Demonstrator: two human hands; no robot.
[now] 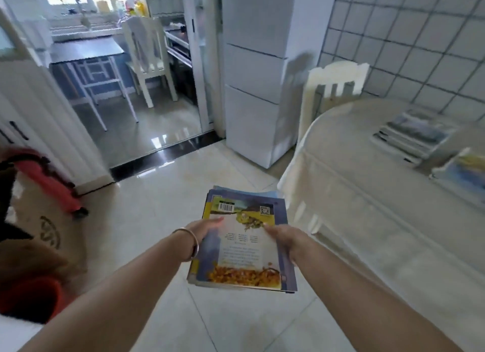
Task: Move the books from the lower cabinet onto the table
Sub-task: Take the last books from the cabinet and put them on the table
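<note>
A small stack of books (242,242) is carried out in front of the body, above the tiled floor (162,202), held between both hands. The left hand (206,228) grasps the stack's left edge, thumb lying on the top cover, and the right hand (284,237) grasps the right edge the same way; the fingers beneath are hidden, so the grip is judged from the thumbs and the way the stack hangs level. The stack's long axis runs away from the person, barcode end farthest out. The table (354,202), draped in a pale cloth, lies to the right and slightly ahead of the stack, so the right hand is the nearer one to it. Two earlier piles of books (414,139) already rest on the table's far side, toward the tiled wall (409,36), blurred but readable as flat stacks. The near part of the cloth between them and the table edge looks bare. The coming move probably calls for a swing to the right and a lift over the table's rim before setting the stack down flat.
</note>
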